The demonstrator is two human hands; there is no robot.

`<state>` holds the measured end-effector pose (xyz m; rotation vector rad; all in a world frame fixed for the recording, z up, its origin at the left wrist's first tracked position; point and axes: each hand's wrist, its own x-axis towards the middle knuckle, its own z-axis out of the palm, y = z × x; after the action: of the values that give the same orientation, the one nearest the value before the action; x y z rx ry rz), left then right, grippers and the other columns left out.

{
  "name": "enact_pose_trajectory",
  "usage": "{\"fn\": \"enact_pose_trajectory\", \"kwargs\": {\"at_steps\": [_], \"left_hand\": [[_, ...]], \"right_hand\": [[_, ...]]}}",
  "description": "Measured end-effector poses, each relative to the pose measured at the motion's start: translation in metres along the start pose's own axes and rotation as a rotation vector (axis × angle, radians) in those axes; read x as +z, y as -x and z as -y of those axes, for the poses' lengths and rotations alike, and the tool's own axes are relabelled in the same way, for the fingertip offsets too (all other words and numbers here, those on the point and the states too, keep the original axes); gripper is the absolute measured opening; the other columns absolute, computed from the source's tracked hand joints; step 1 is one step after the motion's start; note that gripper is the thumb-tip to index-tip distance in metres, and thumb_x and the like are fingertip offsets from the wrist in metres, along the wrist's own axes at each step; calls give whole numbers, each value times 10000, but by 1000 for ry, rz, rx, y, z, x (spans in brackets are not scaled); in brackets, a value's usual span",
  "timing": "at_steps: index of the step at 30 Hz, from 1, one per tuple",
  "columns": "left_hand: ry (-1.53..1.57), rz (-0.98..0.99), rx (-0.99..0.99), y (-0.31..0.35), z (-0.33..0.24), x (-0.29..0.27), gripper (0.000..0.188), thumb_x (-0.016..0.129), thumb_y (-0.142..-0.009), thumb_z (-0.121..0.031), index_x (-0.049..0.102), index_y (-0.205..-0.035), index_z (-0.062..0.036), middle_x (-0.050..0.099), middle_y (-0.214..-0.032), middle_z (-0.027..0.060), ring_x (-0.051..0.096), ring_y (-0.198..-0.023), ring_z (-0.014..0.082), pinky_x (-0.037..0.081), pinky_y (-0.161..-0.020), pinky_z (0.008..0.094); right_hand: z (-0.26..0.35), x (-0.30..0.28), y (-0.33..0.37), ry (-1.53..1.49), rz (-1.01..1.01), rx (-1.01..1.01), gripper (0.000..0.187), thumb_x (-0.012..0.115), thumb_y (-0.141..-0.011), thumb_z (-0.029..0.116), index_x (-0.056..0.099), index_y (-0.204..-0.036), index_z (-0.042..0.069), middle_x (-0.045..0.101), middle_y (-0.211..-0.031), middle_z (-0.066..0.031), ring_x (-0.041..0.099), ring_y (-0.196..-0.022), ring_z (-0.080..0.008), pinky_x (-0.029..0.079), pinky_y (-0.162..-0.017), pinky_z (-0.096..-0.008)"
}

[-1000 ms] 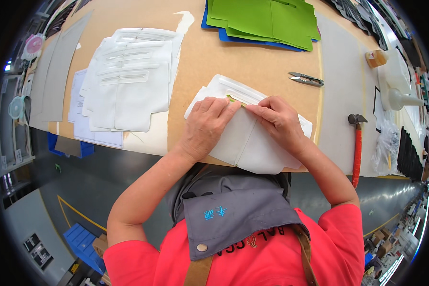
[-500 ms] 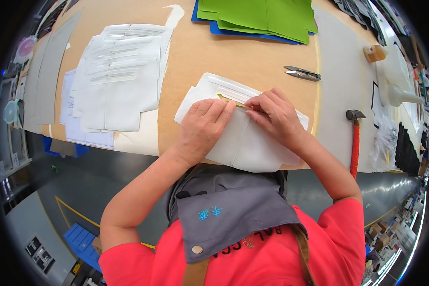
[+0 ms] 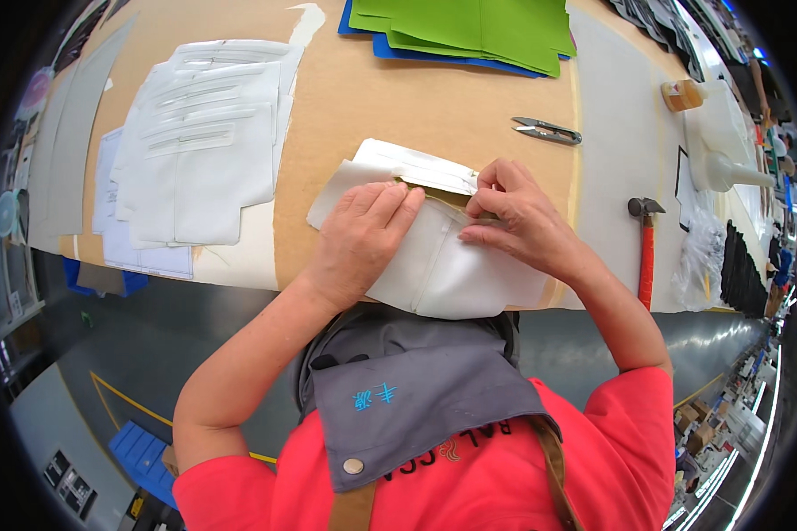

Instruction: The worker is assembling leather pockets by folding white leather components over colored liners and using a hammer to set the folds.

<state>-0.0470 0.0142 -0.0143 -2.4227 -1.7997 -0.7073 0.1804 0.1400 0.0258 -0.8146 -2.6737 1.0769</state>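
Note:
A white leather-like panel [image 3: 456, 274] with a seam down its middle lies at the table's near edge. Across its upper part a long slot gapes, showing an olive-green inside [image 3: 438, 196]. Above the slot, a white strip [image 3: 416, 164] stands bent upward. My left hand [image 3: 363, 234] rests on the panel's left side, fingers together, their tips gripping the slot's edge. At the slot's right end my right hand [image 3: 524, 219] pinches the panel's edge between thumb and fingers. Its fingers partly hide the spot they grip.
White slotted panels [image 3: 208, 177] lie stacked at left over printed sheets [image 3: 150, 257]. Green pieces [image 3: 478, 31] on blue ones [image 3: 452, 62] sit at the back. Thread snips [image 3: 547, 131], a red-handled hammer [image 3: 646, 257], an amber jar [image 3: 683, 95] and a white bottle [image 3: 726, 164] are right.
The slot has opened wider, with the strip above it now bent up. My right hand has pulled up its edge, and the panel's right part has creased. The whole view has shifted slightly.

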Motion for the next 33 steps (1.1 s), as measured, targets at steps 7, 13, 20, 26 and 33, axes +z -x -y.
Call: {"fn": "enact_pose_trajectory", "kwargs": {"at_steps": [7, 13, 20, 26, 33], "left_hand": [[26, 31, 5, -2, 0, -4, 426, 636, -848, -80, 652, -1273, -52, 637, -1163, 64, 625, -1092, 247, 512, -955, 378], [21, 24, 5, -3, 0, -4, 430, 637, -847, -82, 650, -1276, -56, 637, -1141, 63, 632, -1069, 242, 518, -930, 369], [11, 28, -4, -2, 1, -2, 433, 633, -848, -88, 652, -1280, -64, 634, -1125, 56, 636, -1055, 234, 518, -915, 367], [58, 81, -40, -2, 1, -5, 444, 609, -861, -93, 651, -1303, -71, 616, -1130, 52, 616, -1073, 229, 491, -944, 367], [67, 124, -19, -2, 4, -6, 409, 605, -881, -136, 645, -1287, -112, 608, -1178, 64, 600, -1104, 245, 484, -965, 379]], "right_hand": [[4, 11, 2, 220, -116, -38, 188, 806, -811, 214, 700, -918, 101, 596, -953, -55, 539, -955, -269, 405, -872, -403], [8, 32, 3, 75, -283, -12, 138, 768, -866, 163, 725, -978, 96, 668, -887, -57, 593, -891, -261, 426, -839, -392], [5, 37, 1, -67, -308, 35, 123, 744, -876, 92, 738, -996, 64, 687, -904, -77, 643, -874, -277, 497, -794, -394], [2, 38, 2, -131, -332, 27, 166, 735, -863, 45, 752, -1025, 78, 688, -913, -90, 655, -875, -269, 526, -761, -386], [-8, 41, 5, -9, -330, -161, 328, 740, -791, -9, 768, -1100, 99, 671, -944, -60, 637, -854, -245, 527, -737, -374]]}}
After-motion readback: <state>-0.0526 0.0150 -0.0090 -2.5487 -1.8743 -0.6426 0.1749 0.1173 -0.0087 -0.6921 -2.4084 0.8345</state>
